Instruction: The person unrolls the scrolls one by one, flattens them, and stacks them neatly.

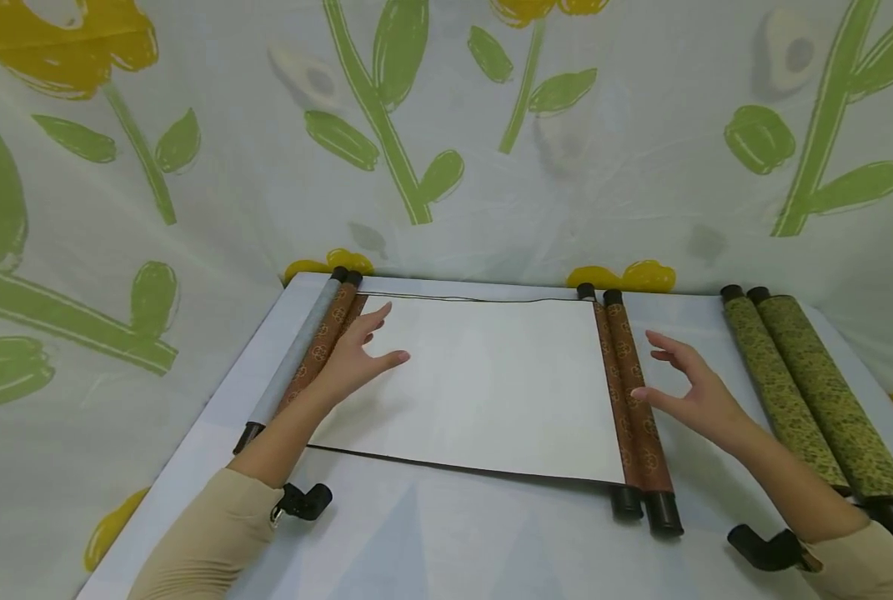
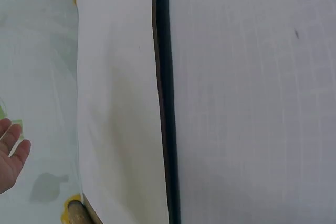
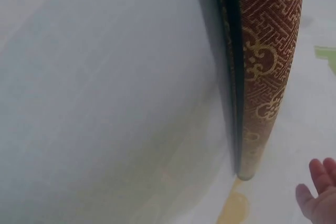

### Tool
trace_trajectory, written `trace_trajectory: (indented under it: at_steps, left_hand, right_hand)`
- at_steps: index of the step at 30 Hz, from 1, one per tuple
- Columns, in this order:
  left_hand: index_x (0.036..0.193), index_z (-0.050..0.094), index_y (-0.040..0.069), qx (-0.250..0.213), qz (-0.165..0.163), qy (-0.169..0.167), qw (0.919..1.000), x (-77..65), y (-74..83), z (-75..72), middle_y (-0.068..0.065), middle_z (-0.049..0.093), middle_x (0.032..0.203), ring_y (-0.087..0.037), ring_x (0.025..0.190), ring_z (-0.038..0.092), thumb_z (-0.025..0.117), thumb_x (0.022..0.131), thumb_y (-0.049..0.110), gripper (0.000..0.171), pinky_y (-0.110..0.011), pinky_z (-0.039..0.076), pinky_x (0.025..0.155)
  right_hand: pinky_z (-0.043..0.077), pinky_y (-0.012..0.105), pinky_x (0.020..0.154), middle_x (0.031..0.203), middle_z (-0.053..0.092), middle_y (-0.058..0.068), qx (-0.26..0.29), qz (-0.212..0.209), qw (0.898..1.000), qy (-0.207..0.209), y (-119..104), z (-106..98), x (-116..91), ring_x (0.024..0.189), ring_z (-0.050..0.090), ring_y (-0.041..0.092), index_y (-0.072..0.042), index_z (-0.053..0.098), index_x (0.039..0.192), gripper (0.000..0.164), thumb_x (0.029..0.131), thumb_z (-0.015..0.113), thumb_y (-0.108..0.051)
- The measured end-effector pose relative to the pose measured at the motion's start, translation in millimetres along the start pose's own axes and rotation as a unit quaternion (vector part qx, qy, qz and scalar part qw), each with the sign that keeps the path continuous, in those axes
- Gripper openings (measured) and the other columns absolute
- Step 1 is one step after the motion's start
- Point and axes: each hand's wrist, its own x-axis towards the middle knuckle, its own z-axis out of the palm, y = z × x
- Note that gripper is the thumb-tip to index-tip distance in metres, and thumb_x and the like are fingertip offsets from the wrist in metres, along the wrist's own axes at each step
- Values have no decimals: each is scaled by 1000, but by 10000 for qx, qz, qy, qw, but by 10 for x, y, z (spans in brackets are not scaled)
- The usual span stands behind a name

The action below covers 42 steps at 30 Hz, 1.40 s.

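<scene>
Far left on the desk [image 1: 446,550] there was a pale grey roll [image 1: 296,358] with dark end knobs, and snug beside it a brown patterned roll [image 1: 324,333]. The left hand [image 1: 352,360] hung over the left end of the white sheet [image 1: 476,383], thumb spread well away from the fingers, nothing gripped, and its shadow fell on the paper.

That sheet was the main thing: flat in the middle between the two hands, with a dark lower edge and a thin cord [image 1: 484,300] running along the far side. Its right end met the inner brown roll [image 1: 617,400], and the outer brown roll [image 1: 641,417] sat right alongside, both with black knobs. The right wrist view showed gold swirly motifs on brown brocade; they looked decorative, though on the smaller ones I couldn't tell.

The right hand [image 1: 694,396] was just right of that outer roll, so off to the right of the sheet, also holding nothing, with a wide gap between thumb and fingers. The thumb tip overlapped the roll's edge from above, but I couldn't tell if they touched. Furthest right, two green-and-yellow mottled rolls [image 1: 840,392] lay side by side.
</scene>
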Motion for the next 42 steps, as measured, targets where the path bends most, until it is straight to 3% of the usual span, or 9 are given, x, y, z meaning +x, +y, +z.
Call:
trace_trajectory:
  at_steps: [2, 5, 9, 11, 18, 24, 32, 36, 42]
  left_hand:
    - [150, 28, 21, -52, 234, -56, 9997, -9, 67, 48, -10, 33, 148, -28, 136, 33, 78, 78, 32, 88, -44, 27, 110]
    - [151, 26, 22, -128, 470, -109, 9988, -38, 140, 100, -8, 31, 149, -27, 137, 31, 79, 76, 33, 92, -44, 26, 111]
    - [151, 24, 25, -144, 685, -133, 9975, -84, 191, 163, -7, 28, 150, -28, 137, 29, 80, 72, 39, 98, -46, 27, 110]
    - [151, 24, 27, -128, 815, -138, 9965, -101, 203, 200, -6, 27, 151, -28, 138, 29, 80, 70, 43, 100, -48, 27, 110]
    - [152, 23, 22, 209, 1764, -227, 9838, -135, 247, 333, -7, 26, 152, -27, 139, 29, 79, 67, 48, 105, -53, 32, 105]
    - [151, 24, 14, 19, 2148, -221, 9764, -142, 433, 412, -9, 26, 152, -26, 139, 28, 80, 68, 41, 104, -51, 30, 107]
    - [152, 21, 21, -283, 2278, -188, 9731, -33, 605, 598, -4, 24, 153, -22, 140, 26, 68, 67, 65, 107, -51, 28, 108]
    - [153, 20, 22, -327, 2365, -288, 9707, -8, 720, 700, -3, 22, 154, -19, 141, 24, 81, 69, 43, 106, -49, 29, 108]
    - [152, 21, 20, -517, 2370, -348, 9695, 15, 905, 850, -2, 23, 153, -17, 140, 25, 87, 67, 16, 108, -46, 29, 109]
  right_hand:
    - [20, 2, 94, 144, 36, 19, -108, -222, 9997, 9, 9, -4, -21, 116, 31, -17, -11, 32, 147, 83, 77, 77, -7]
    - [28, 31, 107, 142, 36, 21, -166, -351, 9992, -71, 21, -17, -46, 118, 30, -15, -11, 33, 147, 85, 75, 79, -7]
    - [31, 63, 89, 142, 37, 20, -312, -295, 9990, -148, 43, -50, -87, 119, 29, -12, -13, 34, 147, 89, 72, 81, -8]
    - [33, 61, 87, 141, 38, 19, -436, -322, 9985, -118, 56, -75, -109, 118, 29, -13, -14, 34, 147, 90, 70, 82, -8]
    - [22, 7, 93, 139, 36, -17, -469, -791, 9957, 106, 135, -187, -164, 119, 30, -14, -8, 37, 144, 93, 64, 83, -1]
    - [22, 4, 91, 137, 34, -27, -317, -800, 9962, 149, 152, -280, -234, 118, 32, -13, -5, 38, 144, 92, 63, 82, 4]
    - [22, 3, 89, 140, 34, -22, -180, -594, 9980, 93, 129, -399, -375, 121, 31, -13, -6, 34, 146, 94, 65, 80, 7]
    - [19, 1, 89, 138, 36, -21, -329, -223, 9991, 115, 120, -497, -459, 120, 29, -15, -14, 33, 148, 97, 66, 81, 5]
    - [17, 2, 93, 140, 36, -20, -615, -582, 9952, 497, 161, -627, -525, 120, 29, -16, -13, 35, 147, 103, 58, 84, 6]
